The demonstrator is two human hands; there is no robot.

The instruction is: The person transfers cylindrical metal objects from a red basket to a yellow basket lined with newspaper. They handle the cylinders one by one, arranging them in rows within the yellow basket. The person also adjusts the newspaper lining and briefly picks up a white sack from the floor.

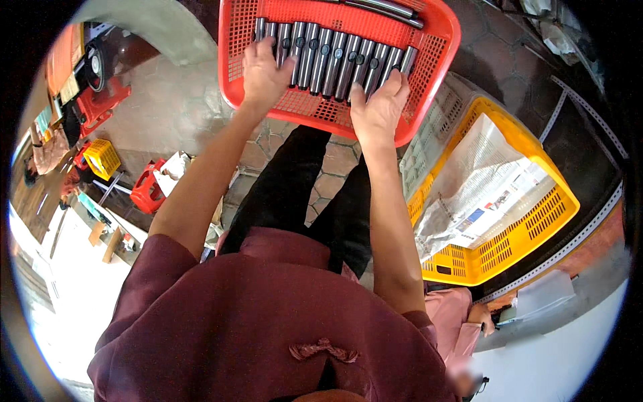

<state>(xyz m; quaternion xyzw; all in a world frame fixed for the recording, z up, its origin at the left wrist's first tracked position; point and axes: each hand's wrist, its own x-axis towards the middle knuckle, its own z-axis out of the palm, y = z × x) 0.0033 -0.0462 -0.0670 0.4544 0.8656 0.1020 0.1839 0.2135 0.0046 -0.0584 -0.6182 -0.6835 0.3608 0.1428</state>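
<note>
Roughly a dozen slim metal tubes [333, 63] lie side by side in one close row inside the red basket [226, 60], dark with bright, polished streaks down their length. Each points from the basket's far edge toward its near edge, slightly slanted, with black lower ends; most show a small round dark fitting partway along. The row spans from near the left edge to near the right, stopping short of the near edge. More tubes [388, 7] lie crosswise toward the far right corner.
</note>
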